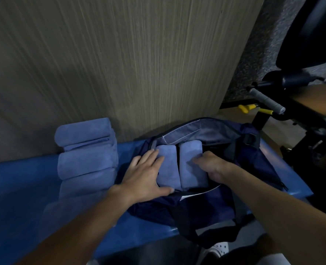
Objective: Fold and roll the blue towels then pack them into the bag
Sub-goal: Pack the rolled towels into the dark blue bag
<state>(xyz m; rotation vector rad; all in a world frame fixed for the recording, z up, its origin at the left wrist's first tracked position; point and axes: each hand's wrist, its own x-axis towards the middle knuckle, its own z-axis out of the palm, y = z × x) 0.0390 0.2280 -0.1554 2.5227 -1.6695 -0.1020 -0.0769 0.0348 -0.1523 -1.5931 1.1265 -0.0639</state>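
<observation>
While the dark blue bag (254, 169) lies open on the blue bench (20, 188), two rolled blue towels sit side by side inside its mouth, touching along their length. The left towel (168, 169) lies under the left hand (145, 175), whose fingers are straight and spread. The palm presses flat on the roll and on the bag's left edge, and the thumb reaches along the bag's near rim. The right hand (213, 167) rests on the right towel (189, 169) at the side nearer the bag's right wall. Its knuckles are raised and its fingers are curled. Whether they actually pinch the towel or only push against it cannot be told, since the fingertips are hidden.

Just left of the bag, a pile of rolled towels (87, 161) in the same blue lies on the bench, reaching back to the wood-grain wall (120, 64) behind the bag. Right of the bag stands a black exercise machine (301, 88) with a grey handle (267, 101). Below the bag's near end, a white shoe (220, 247) shows on the floor.
</observation>
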